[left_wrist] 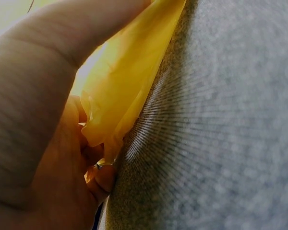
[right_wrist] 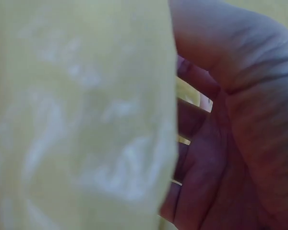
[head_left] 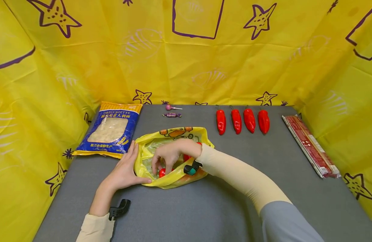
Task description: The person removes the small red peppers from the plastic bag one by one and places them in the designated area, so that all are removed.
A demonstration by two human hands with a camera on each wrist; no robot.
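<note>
The yellow plastic bag [head_left: 171, 158] lies at the centre of the frame on the grey table [head_left: 234, 208], mouth open toward us. We see our left hand [head_left: 123, 171] at lower left pinching the bag's near rim, thumb along its edge; in the left wrist view the fingers [left_wrist: 103, 175] curl around the yellow film [left_wrist: 125, 86]. Our right hand [head_left: 171, 154] reaches down into the bag, fingers bent over a red pepper [head_left: 162, 172] inside; we cannot tell whether they grip it. The right wrist view shows only pale bag film [right_wrist: 81, 115] beside the palm [right_wrist: 240, 143].

Four more red peppers [head_left: 242, 121] lie in a row right of centre, toward the back. A blue pasta packet [head_left: 110, 132] sits at centre left, just beside the bag. Two wrapped candies [head_left: 172, 111] lie behind the bag. A long red packet [head_left: 310, 146] rests at the right edge.
</note>
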